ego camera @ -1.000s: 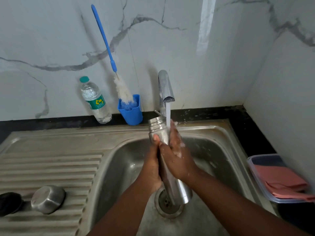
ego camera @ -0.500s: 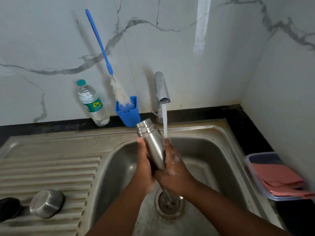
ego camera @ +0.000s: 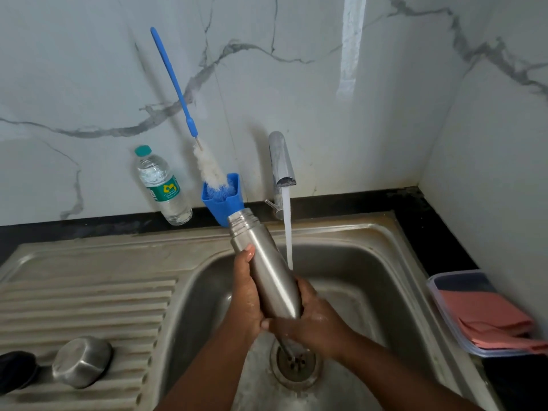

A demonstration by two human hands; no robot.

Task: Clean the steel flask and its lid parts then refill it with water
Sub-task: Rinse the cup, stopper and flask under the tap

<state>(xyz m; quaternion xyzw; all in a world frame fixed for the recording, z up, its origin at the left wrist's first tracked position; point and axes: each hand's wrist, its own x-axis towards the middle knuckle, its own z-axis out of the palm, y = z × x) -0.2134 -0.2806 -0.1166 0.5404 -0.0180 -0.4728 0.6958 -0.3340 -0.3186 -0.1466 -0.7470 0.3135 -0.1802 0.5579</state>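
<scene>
Both the left hand [ego camera: 246, 295] and right hand [ego camera: 314, 318] clasp the uncapped cylindrical steel flask [ego camera: 264, 268] over the sink basin [ego camera: 370, 277], beside the running stream [ego camera: 287, 232]; rinsing seems underway, refilling remains.

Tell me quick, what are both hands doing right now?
Left hand: grips the steel flask along its side.
Right hand: grips the flask's base.
</scene>
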